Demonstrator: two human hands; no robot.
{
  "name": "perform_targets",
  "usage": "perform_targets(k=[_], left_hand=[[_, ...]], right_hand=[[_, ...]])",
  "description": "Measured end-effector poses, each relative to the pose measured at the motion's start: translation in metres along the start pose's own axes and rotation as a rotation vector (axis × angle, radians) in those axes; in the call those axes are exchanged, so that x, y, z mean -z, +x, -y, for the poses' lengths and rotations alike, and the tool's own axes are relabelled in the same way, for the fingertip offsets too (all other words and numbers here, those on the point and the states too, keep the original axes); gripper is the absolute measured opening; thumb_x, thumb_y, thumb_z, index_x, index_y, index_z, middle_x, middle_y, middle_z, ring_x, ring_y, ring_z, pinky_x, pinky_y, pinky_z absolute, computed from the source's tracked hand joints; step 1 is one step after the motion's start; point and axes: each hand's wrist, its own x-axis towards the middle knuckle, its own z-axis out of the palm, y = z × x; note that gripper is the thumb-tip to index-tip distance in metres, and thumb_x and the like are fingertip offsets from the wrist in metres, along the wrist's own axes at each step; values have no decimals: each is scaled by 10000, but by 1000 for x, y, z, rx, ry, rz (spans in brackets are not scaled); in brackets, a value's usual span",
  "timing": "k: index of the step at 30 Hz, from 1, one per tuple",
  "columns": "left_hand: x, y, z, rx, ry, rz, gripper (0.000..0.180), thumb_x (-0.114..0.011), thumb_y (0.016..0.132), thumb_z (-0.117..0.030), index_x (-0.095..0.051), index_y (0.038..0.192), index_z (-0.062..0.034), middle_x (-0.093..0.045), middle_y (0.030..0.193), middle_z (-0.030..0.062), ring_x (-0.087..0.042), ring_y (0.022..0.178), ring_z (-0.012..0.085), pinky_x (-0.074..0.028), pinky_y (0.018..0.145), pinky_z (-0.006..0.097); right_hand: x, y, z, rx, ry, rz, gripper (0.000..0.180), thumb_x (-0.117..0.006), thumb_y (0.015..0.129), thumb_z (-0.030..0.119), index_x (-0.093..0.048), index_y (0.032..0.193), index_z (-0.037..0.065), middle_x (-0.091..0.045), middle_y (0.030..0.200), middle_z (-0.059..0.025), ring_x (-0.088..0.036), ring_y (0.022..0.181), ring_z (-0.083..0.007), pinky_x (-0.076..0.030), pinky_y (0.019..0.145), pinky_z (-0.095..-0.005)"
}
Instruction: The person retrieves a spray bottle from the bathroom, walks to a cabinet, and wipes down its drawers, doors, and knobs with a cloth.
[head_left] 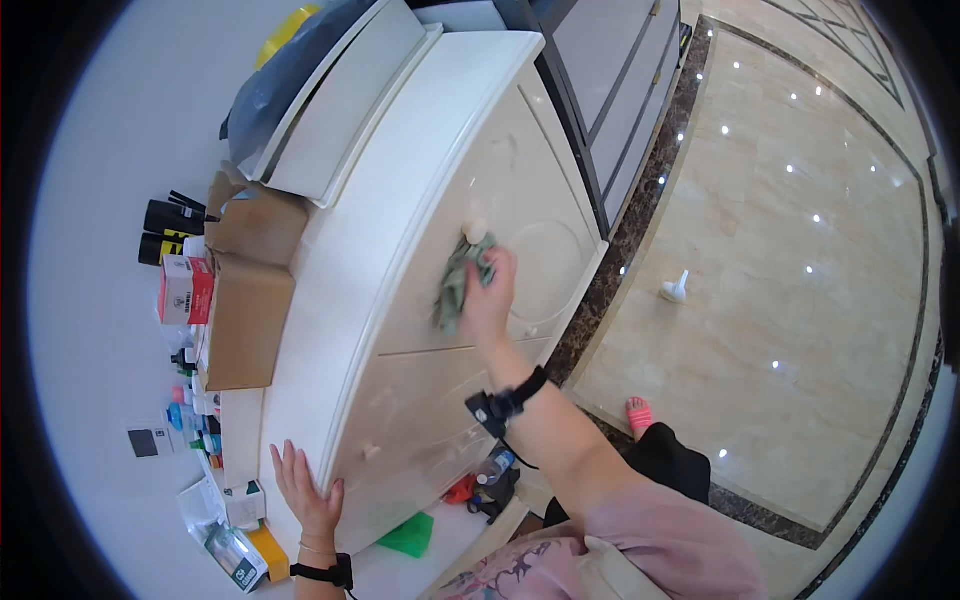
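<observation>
A white cabinet (410, 130) with a curved front runs diagonally across the left half of the head view. My right hand (492, 300) is closed on a crumpled grey-green cloth (455, 285) and holds it against the cabinet front, just below a round white knob (474, 232). My left hand (308, 495) lies on the near end of the cabinet top, fingers spread, with the thumb by the front edge. It holds nothing. A black strap with a small device sits on each forearm.
A cardboard box (250, 320), a red and white box (186, 290) and several bottles stand along the wall. Farther off is a white tray-like piece (350, 100). On the tiled floor (780, 260) stands a small white bottle (675, 290). A grey drawer unit (620, 80) adjoins the cabinet.
</observation>
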Motion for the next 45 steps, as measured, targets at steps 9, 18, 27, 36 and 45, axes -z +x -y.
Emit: perform_targets(k=[9, 18, 27, 36, 45], left_hand=[[-5, 6, -10, 14, -6, -40, 655, -654, 786, -244, -395, 1347, -28, -404, 1413, 232, -297, 1341, 487, -280, 1081, 544], [-6, 7, -17, 40, 1, -39, 688, -680, 767, -133, -361, 1369, -40, -405, 1414, 228, -320, 1334, 471, -276, 1090, 528], [-7, 7, -13, 23, 13, -63, 714, -714, 720, -119, -384, 1346, -19, -421, 1397, 233, -376, 1306, 440, -314, 1073, 504], [-9, 8, -22, 60, -5, -84, 703, -723, 704, -113, -413, 1327, -12, -438, 1379, 243, -431, 1259, 425, -344, 1049, 484], [-12, 10, -19, 30, -9, -111, 696, -717, 706, -111, -417, 1325, -8, -451, 1367, 246, -442, 1248, 424, -360, 1037, 471]], right_hand=[[25, 61, 16, 82, 110, 233, 392, -735, 766, 47, -566, 1118, 3, -547, 1130, -89, -552, 1037, -192, -453, 880, -313], [32, 61, -7, 110, 334, 310, 285, -667, 824, 32, -585, 1096, 8, -612, 905, -29, -603, 797, -141, -494, 733, -262], [38, 32, -11, 38, -13, 285, 325, -565, 817, -29, -556, 1141, -24, -490, 1165, -206, -510, 1120, -303, -435, 938, -411], [23, -7, 74, 211, -140, 234, 432, -547, 808, -38, -548, 1233, 40, -467, 1181, -240, -505, 1059, -404, -462, 877, -426], [20, -16, 64, 195, -190, 316, 385, -558, 803, 33, -601, 1184, 75, -538, 1097, -191, -548, 922, -391, -471, 803, -451]])
